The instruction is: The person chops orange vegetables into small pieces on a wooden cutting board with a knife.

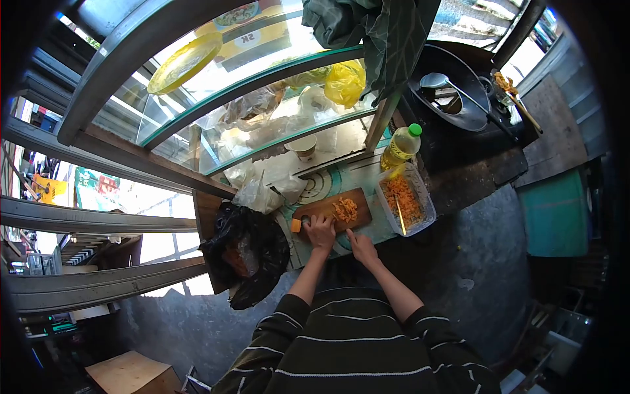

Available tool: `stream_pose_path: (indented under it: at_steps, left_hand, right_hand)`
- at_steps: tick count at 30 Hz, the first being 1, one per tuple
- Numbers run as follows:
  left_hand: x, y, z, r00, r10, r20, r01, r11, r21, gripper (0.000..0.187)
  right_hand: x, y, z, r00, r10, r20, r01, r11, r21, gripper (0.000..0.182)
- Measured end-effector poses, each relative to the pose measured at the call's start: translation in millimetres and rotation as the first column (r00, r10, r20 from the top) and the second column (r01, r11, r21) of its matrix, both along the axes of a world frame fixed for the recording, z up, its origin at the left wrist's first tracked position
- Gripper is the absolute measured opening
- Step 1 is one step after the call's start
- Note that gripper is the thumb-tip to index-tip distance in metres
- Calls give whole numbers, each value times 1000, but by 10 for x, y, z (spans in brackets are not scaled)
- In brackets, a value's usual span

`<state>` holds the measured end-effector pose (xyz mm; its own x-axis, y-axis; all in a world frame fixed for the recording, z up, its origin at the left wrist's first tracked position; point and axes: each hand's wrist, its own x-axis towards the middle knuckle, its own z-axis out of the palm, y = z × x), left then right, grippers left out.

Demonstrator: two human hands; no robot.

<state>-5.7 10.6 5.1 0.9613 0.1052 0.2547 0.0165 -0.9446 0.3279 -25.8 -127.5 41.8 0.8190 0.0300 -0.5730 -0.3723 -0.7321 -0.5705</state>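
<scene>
My left hand (320, 232) rests on the wooden cutting board (361, 198), fingers apart and pointing toward the far edge. Beside its fingertips are a small orange block (296, 225) and a small dark, shiny thing I cannot make out. Chopped orange pieces (344, 210) lie in a pile just beyond the hand. At the board's near right corner, my right hand (363, 248) is closed with the thumb forward; what it grips, if anything, is hidden. A plastic container (430, 209) of orange food, with a yellow-handled utensil (399, 213) in it, stands to the right.
Behind the container stands an oil bottle with a green cap (401, 146). A wok (469, 118) with a ladle (434, 81) sits at the back right. Left of the board are a black plastic bag (266, 246) and white bags (262, 196). A glass case (262, 141) borders the back.
</scene>
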Motion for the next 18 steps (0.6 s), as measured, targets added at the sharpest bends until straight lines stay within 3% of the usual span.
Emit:
stream_pose_path:
  at_steps: [5,7,11,13,18]
  left_hand:
    - [0,-14,72,1000,-16,0,16,1000,16,8]
    - [-18,-19,35,1000,-16,-7,16,1000,-5,10]
    - [-19,-13,20,999,-26,29,26,1000,13,14]
    - [17,-19,27,999,-25,41,25,1000,-5,13]
    - [-5,-19,52,998,-7,60,11,997,-75,9]
  right_hand:
    - [9,51,121,1000,15,7,-15,997,-76,69]
    - [46,83,89,996,86,-31,-91,973,-212,71]
    - [140,91,-38,997,80,-11,-81,978,-192,72]
    - [143,55,-92,998,67,-2,-67,996,-63,72]
    - [21,14,-18,999,44,-12,-45,998,-42,71]
